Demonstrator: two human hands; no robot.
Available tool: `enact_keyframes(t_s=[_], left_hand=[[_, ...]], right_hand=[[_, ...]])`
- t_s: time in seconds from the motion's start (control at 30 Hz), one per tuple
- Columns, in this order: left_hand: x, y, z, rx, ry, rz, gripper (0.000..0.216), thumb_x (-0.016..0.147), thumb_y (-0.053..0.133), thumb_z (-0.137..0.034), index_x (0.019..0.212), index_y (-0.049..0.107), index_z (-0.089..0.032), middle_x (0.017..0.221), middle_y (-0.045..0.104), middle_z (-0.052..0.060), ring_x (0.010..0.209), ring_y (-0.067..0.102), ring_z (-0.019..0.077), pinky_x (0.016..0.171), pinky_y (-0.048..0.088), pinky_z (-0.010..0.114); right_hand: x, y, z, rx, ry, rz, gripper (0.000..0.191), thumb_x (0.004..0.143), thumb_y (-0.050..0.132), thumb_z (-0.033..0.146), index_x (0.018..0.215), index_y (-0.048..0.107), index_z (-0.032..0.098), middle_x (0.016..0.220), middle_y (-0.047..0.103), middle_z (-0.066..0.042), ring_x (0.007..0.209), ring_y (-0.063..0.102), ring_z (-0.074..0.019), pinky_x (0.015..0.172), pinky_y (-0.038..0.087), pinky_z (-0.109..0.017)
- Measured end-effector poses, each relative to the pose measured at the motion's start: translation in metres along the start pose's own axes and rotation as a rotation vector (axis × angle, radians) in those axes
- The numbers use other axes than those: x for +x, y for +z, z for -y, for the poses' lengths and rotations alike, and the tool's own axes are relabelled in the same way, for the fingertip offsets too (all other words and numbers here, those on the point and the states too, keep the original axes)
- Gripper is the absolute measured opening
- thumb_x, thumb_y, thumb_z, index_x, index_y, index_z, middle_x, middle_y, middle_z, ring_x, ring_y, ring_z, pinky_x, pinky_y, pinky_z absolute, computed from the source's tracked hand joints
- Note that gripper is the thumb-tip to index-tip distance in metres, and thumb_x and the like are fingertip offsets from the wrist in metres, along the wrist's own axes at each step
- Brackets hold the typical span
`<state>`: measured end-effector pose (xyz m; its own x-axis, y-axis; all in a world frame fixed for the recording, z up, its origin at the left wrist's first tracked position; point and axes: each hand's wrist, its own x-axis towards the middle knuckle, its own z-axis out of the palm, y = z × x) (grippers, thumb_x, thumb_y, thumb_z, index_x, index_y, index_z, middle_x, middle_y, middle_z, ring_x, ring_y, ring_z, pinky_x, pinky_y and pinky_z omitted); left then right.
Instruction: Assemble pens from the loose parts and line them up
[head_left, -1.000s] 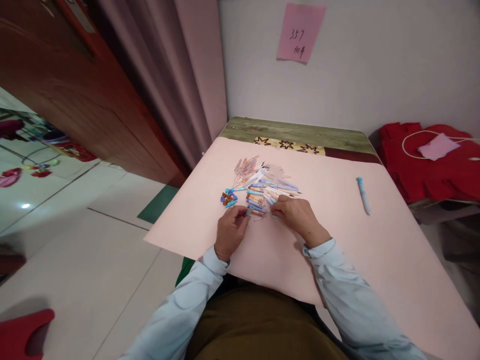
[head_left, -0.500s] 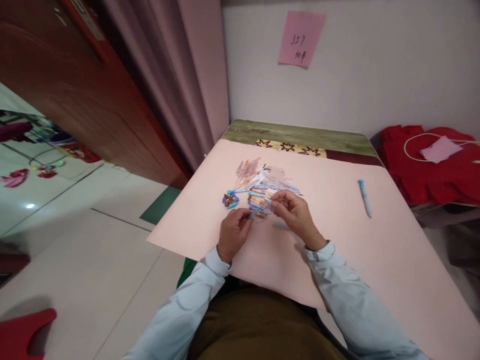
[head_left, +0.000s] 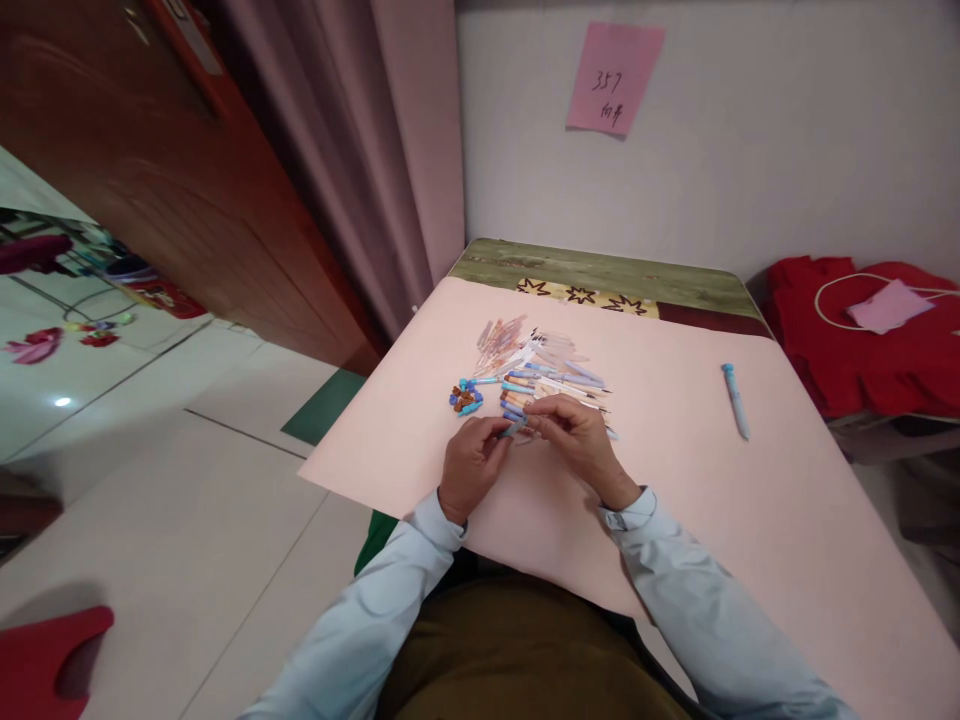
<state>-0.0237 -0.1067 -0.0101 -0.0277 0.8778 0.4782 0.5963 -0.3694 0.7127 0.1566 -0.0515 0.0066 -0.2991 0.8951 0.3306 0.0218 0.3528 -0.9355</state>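
My left hand [head_left: 471, 465] is closed around a light-blue pen part [head_left: 513, 429], its tip pointing to the right. The fingers of my right hand [head_left: 577, 440] are pinched together at that part's right end; whatever is between them is too small to make out. Right behind the hands lie blue and orange pen barrels [head_left: 517, 392], partly covered by my right hand. White refills [head_left: 570, 386] with dark tips spread to the right of them. A small heap of brown and blue pen toppers [head_left: 465, 398] sits to the left.
Clear and brownish pen tubes [head_left: 501, 343] lie farther back on the pink-covered table [head_left: 660, 400]. One whole light-blue pen [head_left: 735, 402] rests at the right. A red cloth [head_left: 817, 350] is beyond the table's right edge, and a wall stands behind.
My right hand has moved left and down to meet the pen part in my left hand. The view has shifted slightly.
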Motion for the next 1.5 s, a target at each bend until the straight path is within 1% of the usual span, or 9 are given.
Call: enact_keyframes(t_s=[0.5,0.6,0.8,0.87,0.97,1.1,1.2,1.37,1.5], left_hand=[[-0.001,0.000,0.000,-0.084,0.016,0.001,0.017,0.087,0.063,-0.020,0.103,0.069,-0.023,0.097,0.072,0.005,0.088,0.067,0.0172,0.079,0.057,0.032],[0.000,-0.001,0.000,-0.098,0.022,-0.007,0.017,0.087,0.064,-0.021,0.103,0.069,-0.023,0.096,0.072,0.005,0.088,0.067,0.0174,0.079,0.057,0.032],[-0.002,-0.002,-0.002,-0.116,0.054,-0.003,0.017,0.089,0.063,-0.022,0.105,0.068,-0.023,0.099,0.072,0.005,0.094,0.068,0.0185,0.083,0.057,0.034],[-0.002,-0.003,-0.003,-0.103,0.029,-0.012,0.016,0.089,0.063,-0.023,0.104,0.068,-0.022,0.099,0.073,0.005,0.093,0.068,0.0182,0.082,0.057,0.033],[0.009,-0.004,-0.006,-0.073,-0.042,-0.066,0.013,0.090,0.063,-0.025,0.100,0.069,-0.021,0.093,0.074,0.004,0.086,0.069,0.0166,0.080,0.056,0.030],[0.046,0.004,-0.008,-0.098,-0.080,-0.187,0.015,0.089,0.063,-0.029,0.100,0.068,-0.020,0.091,0.074,0.003,0.083,0.069,0.0158,0.080,0.055,0.028],[0.070,0.023,-0.002,-0.119,-0.085,-0.274,0.018,0.090,0.059,-0.029,0.102,0.067,-0.019,0.094,0.073,0.004,0.083,0.069,0.0166,0.079,0.055,0.029],[0.074,0.052,0.017,-0.010,0.008,-0.274,0.019,0.093,0.052,-0.028,0.103,0.066,-0.019,0.095,0.072,0.007,0.091,0.067,0.0206,0.085,0.052,0.035],[0.070,0.052,0.026,0.048,0.101,-0.251,0.020,0.094,0.052,-0.027,0.106,0.066,-0.019,0.096,0.072,0.008,0.094,0.065,0.0212,0.086,0.050,0.035]], right_hand=[[-0.002,-0.001,0.009,-0.255,-0.168,-0.001,0.016,0.090,0.066,0.034,0.097,0.077,0.025,0.085,0.073,-0.005,0.075,0.065,-0.0176,0.067,0.053,-0.031],[-0.002,-0.002,0.005,-0.149,-0.065,0.008,0.017,0.087,0.070,0.038,0.095,0.077,0.024,0.085,0.072,-0.005,0.073,0.064,-0.0173,0.066,0.053,-0.031],[-0.001,-0.003,0.004,0.191,0.253,0.173,0.028,0.078,0.076,0.046,0.091,0.075,0.022,0.074,0.069,-0.001,0.055,0.053,-0.0102,0.050,0.044,-0.024],[0.001,-0.006,0.009,0.199,0.257,0.120,0.031,0.080,0.074,0.048,0.094,0.075,0.020,0.073,0.069,-0.001,0.053,0.050,-0.0096,0.049,0.042,-0.023],[0.005,-0.016,0.014,0.131,0.211,-0.077,0.034,0.083,0.068,0.050,0.091,0.074,0.018,0.070,0.066,-0.001,0.050,0.045,-0.0086,0.047,0.038,-0.023],[0.013,-0.037,0.007,-0.033,0.124,-0.406,0.034,0.085,0.065,0.049,0.084,0.073,0.016,0.069,0.065,-0.001,0.053,0.047,-0.0100,0.050,0.040,-0.024],[0.014,-0.047,-0.002,-0.121,0.101,-0.557,0.033,0.084,0.065,0.047,0.079,0.071,0.015,0.067,0.065,-0.002,0.060,0.056,-0.0142,0.057,0.046,-0.027],[-0.006,-0.046,-0.009,-0.207,0.084,-0.655,0.030,0.088,0.062,0.045,0.086,0.071,0.016,0.076,0.070,-0.004,0.067,0.063,-0.0168,0.064,0.051,-0.029],[-0.025,-0.041,-0.014,-0.399,0.066,-0.633,0.030,0.090,0.059,0.044,0.098,0.072,0.018,0.080,0.069,-0.003,0.061,0.057,-0.0143,0.059,0.048,-0.028]])
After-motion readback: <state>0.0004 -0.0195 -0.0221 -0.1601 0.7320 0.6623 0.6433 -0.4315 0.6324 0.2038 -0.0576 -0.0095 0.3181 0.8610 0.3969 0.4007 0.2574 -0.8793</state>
